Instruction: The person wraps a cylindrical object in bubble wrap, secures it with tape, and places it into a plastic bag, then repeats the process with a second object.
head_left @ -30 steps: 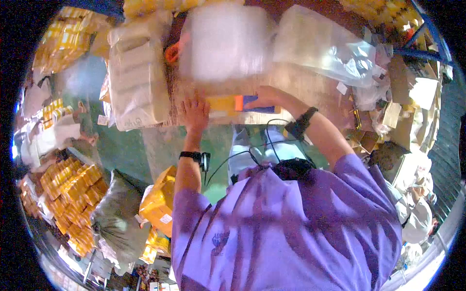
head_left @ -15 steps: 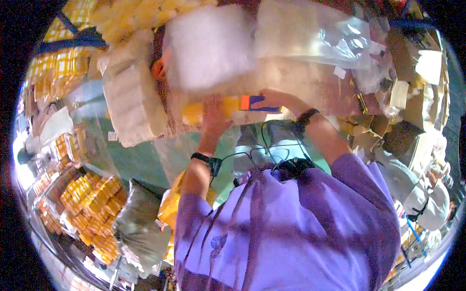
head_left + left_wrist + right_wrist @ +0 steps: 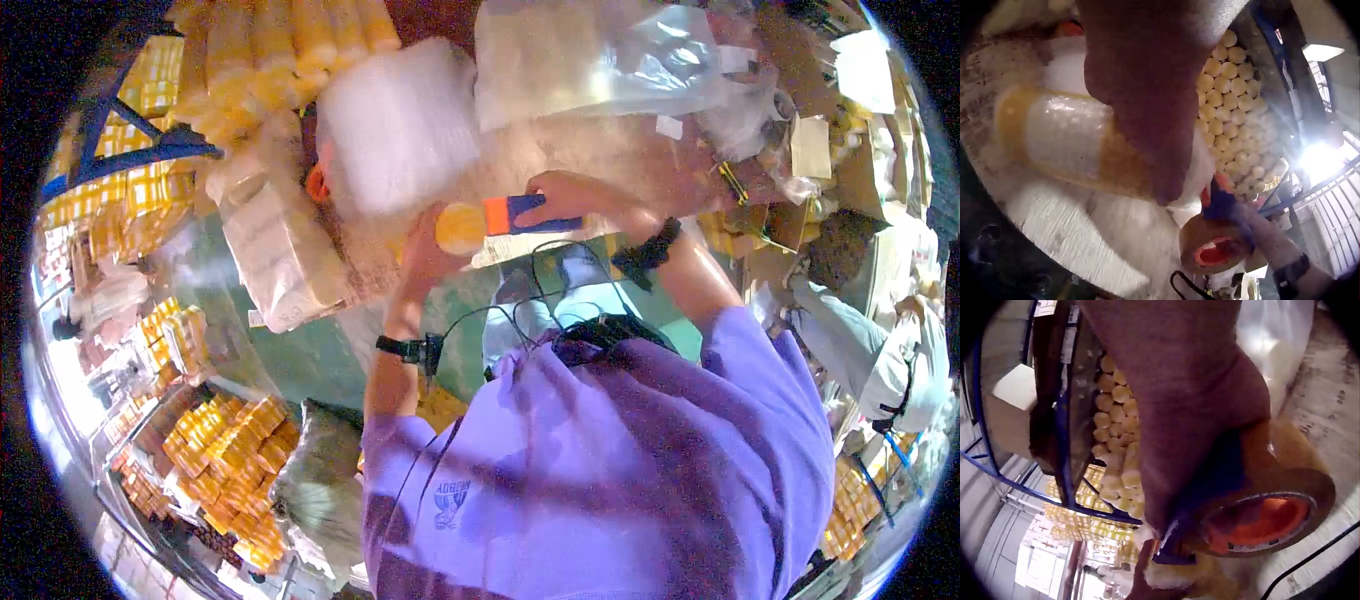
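Observation:
A yellow cylindrical roll with a white band (image 3: 1063,137) lies under my left hand (image 3: 1147,94), whose fingers curl round it in the left wrist view. In the head view the roll's round yellow end (image 3: 461,229) faces up beside my left hand (image 3: 427,250). My right hand (image 3: 580,200) grips a blue and orange tape dispenser (image 3: 497,215) just right of the roll. The right wrist view shows the dispenser's brown tape roll (image 3: 1319,487) with its orange core, below my right hand (image 3: 1179,394).
A blurred white pack (image 3: 400,125) and a clear plastic bag (image 3: 600,60) lie on the table's far side. A wrapped package (image 3: 280,245) sits at the left, a yellow-black cutter (image 3: 733,184) at the right. Yellow rolls (image 3: 280,40) are stacked behind.
The yellow roll has turned so its round end faces the head camera, with my left hand round it. The dispenser stays in my right hand. The head view has shifted.

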The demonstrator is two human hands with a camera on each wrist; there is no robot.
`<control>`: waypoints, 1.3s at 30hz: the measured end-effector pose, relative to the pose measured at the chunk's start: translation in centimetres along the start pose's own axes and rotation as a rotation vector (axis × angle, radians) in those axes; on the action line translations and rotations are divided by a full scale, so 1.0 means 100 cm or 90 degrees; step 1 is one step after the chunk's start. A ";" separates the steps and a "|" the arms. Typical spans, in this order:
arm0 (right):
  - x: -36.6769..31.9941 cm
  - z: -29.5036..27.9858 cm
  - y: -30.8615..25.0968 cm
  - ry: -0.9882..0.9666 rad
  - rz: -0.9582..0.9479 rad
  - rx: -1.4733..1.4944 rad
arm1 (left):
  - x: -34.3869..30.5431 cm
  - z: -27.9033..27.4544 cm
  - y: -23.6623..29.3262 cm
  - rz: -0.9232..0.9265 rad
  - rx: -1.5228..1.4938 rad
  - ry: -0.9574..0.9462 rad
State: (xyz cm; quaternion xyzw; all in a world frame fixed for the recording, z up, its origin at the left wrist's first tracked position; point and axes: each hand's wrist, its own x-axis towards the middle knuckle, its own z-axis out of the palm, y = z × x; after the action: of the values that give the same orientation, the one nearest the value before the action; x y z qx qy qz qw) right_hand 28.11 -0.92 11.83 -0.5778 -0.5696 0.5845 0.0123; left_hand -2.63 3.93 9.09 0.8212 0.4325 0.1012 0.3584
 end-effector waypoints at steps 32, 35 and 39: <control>-0.020 0.028 0.008 0.019 -0.009 -0.061 | -0.017 -0.016 0.055 0.085 0.251 0.036; -0.017 0.036 0.006 0.061 0.005 -0.095 | -0.029 -0.006 0.081 -0.037 0.321 0.203; -0.037 0.040 -0.018 0.082 0.042 -0.007 | -0.031 0.015 0.067 -0.100 0.202 0.180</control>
State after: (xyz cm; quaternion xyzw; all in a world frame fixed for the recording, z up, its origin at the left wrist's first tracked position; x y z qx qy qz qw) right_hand 25.43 -5.45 14.21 -0.6325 -0.5516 0.5431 0.0261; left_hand 0.49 -1.77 13.00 0.8087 0.5514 0.1181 0.1672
